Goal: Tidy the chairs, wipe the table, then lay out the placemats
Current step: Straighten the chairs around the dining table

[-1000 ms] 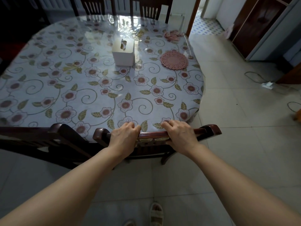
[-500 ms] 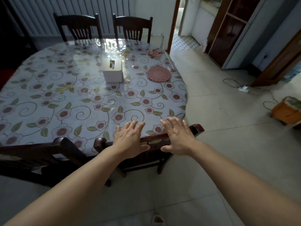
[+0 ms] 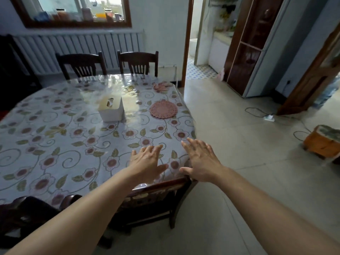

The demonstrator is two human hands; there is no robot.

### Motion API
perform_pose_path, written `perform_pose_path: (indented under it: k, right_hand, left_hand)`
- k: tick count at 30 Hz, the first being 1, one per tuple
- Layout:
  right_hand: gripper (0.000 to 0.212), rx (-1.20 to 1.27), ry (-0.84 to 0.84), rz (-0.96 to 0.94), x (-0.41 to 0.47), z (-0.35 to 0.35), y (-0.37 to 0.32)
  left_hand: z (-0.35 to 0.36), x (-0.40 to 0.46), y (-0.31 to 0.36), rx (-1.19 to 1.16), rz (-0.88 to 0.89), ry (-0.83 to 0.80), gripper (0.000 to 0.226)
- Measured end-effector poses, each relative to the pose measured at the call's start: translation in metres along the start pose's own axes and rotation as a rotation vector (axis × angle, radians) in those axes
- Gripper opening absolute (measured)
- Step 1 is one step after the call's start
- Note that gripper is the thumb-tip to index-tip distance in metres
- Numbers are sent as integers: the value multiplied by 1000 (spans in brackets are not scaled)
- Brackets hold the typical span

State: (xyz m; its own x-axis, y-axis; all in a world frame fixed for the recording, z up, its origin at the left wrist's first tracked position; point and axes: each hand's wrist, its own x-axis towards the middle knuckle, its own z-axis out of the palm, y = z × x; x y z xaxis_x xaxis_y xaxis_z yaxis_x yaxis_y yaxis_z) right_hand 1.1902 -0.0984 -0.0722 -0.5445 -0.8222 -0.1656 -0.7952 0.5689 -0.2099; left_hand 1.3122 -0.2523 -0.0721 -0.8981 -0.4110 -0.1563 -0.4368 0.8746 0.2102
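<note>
A dark wooden chair (image 3: 156,196) stands pushed in against the near edge of the table (image 3: 55,144), which wears a flowered cloth under clear plastic. My left hand (image 3: 147,162) and my right hand (image 3: 201,160) hover over the table's near edge just above the chair's top rail, fingers spread and straight, holding nothing. A round pink crocheted placemat (image 3: 163,109) lies at the table's right side. A crumpled pink cloth (image 3: 161,86) lies beyond it near the far edge. A second chair (image 3: 27,210) sits at the near left.
A white tissue box (image 3: 111,108) stands mid-table. Two chairs (image 3: 82,64) (image 3: 138,61) are tucked in at the far side before a radiator. On the tiled floor to the right lie a power strip (image 3: 269,117) with cables and an orange stool (image 3: 323,142). A doorway opens at the back.
Both hands let go of the chair's top rail, opened flat and lifted forward over the table edge. The view has risen to take in the room.
</note>
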Motion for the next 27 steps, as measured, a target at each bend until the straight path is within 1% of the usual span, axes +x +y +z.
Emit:
perform_pose_path:
  k: [7,10,14,19,23,27]
  right_hand:
    - [90,1,-39,-53,29,-39,110]
    - [92,-8,-39,-56,44,-58,155]
    - [92,-8,-33,-65,79,-77,206]
    - [93,-18,-28,-112,154,-95,243]
    - [93,-44,-4,-150,225,-109,263]
    - [93,-56,-30,-179,303,-129,282]
  left_hand:
    - [6,77,93,-10,-75,-3,76]
    - [1,108,121,-18,-75,16,74]
    - [-13,159,145,6,-148,-2,78]
    - [-26,237,149,-26,-199,14,78]
    - [-36,315,129,-66,-237,50,79]
    - [-46,399,108,-123,-275,65,77]
